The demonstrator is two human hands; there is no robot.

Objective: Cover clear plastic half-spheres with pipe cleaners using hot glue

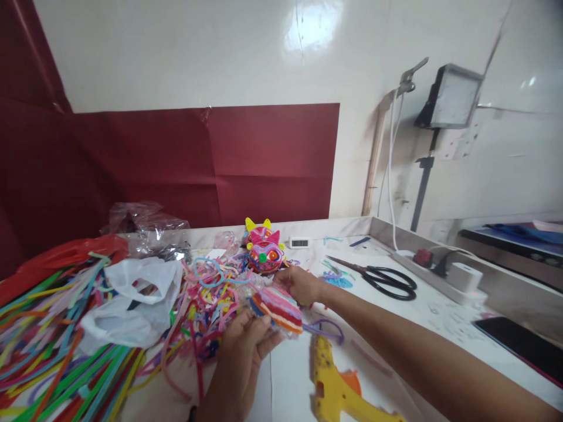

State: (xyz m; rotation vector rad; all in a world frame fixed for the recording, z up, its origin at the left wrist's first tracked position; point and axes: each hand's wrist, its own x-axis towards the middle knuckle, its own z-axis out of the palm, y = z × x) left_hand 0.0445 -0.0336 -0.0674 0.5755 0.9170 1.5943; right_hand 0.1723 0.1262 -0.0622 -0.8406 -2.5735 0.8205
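Note:
My left hand (248, 346) is closed on the near left edge of a piece covered in striped pipe cleaners (281, 309), in pink, red, white, orange and blue rows. The piece is tilted above the table. At its far edge my right hand (302, 284) has its fingers bent round it; some fingertips are hidden. A purple pipe cleaner (332, 328) loops out to the right of the piece. Just beyond my hands sit pink figures with yellow ears (263, 249). Below the right forearm lies a yellow glue gun (328, 381).
Loose pipe cleaners (105, 375) and tangled offcuts (211, 293) cover the left side, with a white plastic bag (132, 305) on top. To the right are black-handled scissors (382, 278), a power strip (466, 293) and a phone (523, 346). A small white digital display (299, 242) stands behind.

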